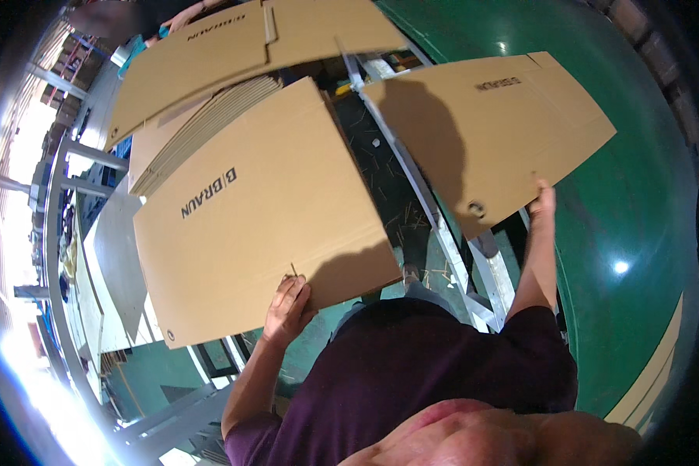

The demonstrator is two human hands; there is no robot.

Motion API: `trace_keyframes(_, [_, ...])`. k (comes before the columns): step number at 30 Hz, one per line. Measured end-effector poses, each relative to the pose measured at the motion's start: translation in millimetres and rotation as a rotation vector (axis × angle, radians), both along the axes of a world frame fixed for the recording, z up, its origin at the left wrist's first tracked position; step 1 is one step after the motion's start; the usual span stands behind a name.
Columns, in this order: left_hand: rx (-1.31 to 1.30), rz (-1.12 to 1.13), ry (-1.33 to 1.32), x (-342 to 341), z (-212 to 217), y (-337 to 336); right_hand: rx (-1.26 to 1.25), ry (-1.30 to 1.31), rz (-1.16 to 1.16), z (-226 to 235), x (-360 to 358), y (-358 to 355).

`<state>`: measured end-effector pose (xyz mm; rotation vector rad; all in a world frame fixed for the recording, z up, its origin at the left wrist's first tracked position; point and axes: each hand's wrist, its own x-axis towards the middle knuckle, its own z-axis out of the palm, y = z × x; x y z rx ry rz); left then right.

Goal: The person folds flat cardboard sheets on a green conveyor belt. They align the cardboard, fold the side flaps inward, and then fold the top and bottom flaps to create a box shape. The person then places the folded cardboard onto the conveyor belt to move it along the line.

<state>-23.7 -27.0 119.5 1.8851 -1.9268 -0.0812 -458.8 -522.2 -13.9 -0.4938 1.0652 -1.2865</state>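
A large flat cardboard sheet (pixel 264 179) with dark print lies in front of me, on the left. Over its near edge rests my left hand (pixel 289 305), its fingers curled closed. A thin dark stick-like thing (pixel 293 269) shows just past the fingertips; whether the hand grips it is hard to make out. At the right, my right hand (pixel 544 199) grips the near right edge of another printed cardboard sheet (pixel 512 132), thumb on top and the other fingers mostly hidden. That sheet lies across a metal rail, and my shadow falls on it.
Behind the left sheet stands a stack of cardboard sheets (pixel 210 124). More large sheets (pixel 210 58) lie farther back, where another person's hand (pixel 186 15) touches an edge. A metal rail (pixel 419 179) runs between the two near sheets. Scraps litter the green floor (pixel 613 210) under the gap.
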Motion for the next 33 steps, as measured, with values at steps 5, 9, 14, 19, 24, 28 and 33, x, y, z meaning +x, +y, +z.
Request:
trace_keyframes(5, [-0.066,-0.027,0.028,-1.3,3.9,-8.7,-0.168,-0.091,0.127,150.3,-26.4,5.0])
trace_keyframes(9, [-0.111,-0.022,0.012,-2.9,-1.4,-7.6,-0.320,-0.119,0.107,212.5,74.4,121.2])
trace_keyframes(14, [-0.213,-0.006,-0.192,-5.1,-2.0,0.2,-0.434,0.065,0.327,195.0,232.2,329.1])
trace_keyframes(19, [0.207,0.142,0.045,-9.4,9.4,2.8,-0.136,-0.354,0.782,168.8,283.5,395.1])
trace_keyframes(24, [0.152,0.051,0.284,-6.5,-10.1,22.6,-0.010,-0.255,0.896,126.8,319.8,443.0])
trace_keyframes(28, [-0.298,-0.054,0.255,-18.1,-16.8,60.2,0.099,-0.273,1.058,138.5,322.7,463.8])
trace_keyframes(33, [-0.180,0.005,0.288,-25.8,-5.7,119.3,0.333,-0.133,1.400,122.1,291.1,446.3])
